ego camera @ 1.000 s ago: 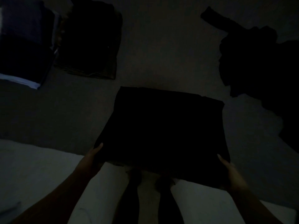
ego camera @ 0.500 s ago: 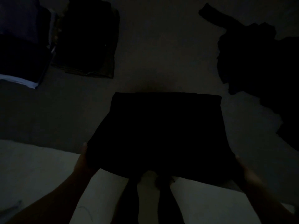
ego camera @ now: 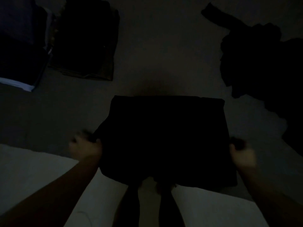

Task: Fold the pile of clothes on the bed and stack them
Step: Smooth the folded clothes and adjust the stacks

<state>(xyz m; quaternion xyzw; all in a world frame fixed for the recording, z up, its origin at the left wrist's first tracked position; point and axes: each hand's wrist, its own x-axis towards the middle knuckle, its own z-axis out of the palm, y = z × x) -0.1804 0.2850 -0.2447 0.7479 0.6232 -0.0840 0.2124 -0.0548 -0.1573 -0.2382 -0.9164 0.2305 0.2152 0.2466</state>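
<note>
At the near edge of the bed [ego camera: 147, 46], a folded black garment [ego camera: 165, 136] lies flat, its near side hanging over the edge. The left hand [ego camera: 85, 147] grips its left side with curled fingers, and the right hand [ego camera: 242, 154] grips its right side. Two folded stacks [ego camera: 85, 38] sit far left; an unfolded dark pile [ego camera: 262, 63] lies far right, well apart.
</note>
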